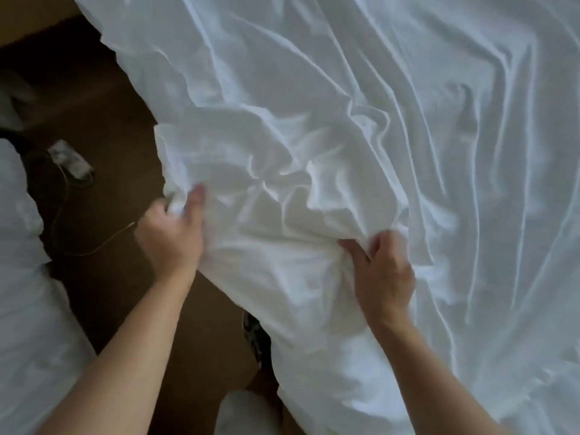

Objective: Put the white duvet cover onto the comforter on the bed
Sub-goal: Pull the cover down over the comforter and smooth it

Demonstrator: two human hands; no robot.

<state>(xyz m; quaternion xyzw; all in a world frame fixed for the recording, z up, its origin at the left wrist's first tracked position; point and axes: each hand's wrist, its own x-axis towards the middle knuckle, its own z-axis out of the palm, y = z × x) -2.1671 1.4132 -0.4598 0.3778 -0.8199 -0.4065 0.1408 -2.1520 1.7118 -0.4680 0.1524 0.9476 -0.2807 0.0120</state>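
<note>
The white duvet cover [361, 127] lies wrinkled over the bed and fills most of the view, with a bunched corner near the bed's left edge. My left hand [174, 230] grips that bunched corner, fingers curled into the cloth at the edge. My right hand [381, 271] pinches a fold of the same cover a little further onto the bed. The comforter itself cannot be told apart from the cover; it is hidden under the white fabric.
Brown carpet [103, 127] runs along the left of the bed. A white charger block with a thin cable [70, 160] lies on it. More white bedding [25, 293] sits at the far left, and a patterned shoe [252, 335] shows beside the bed's edge.
</note>
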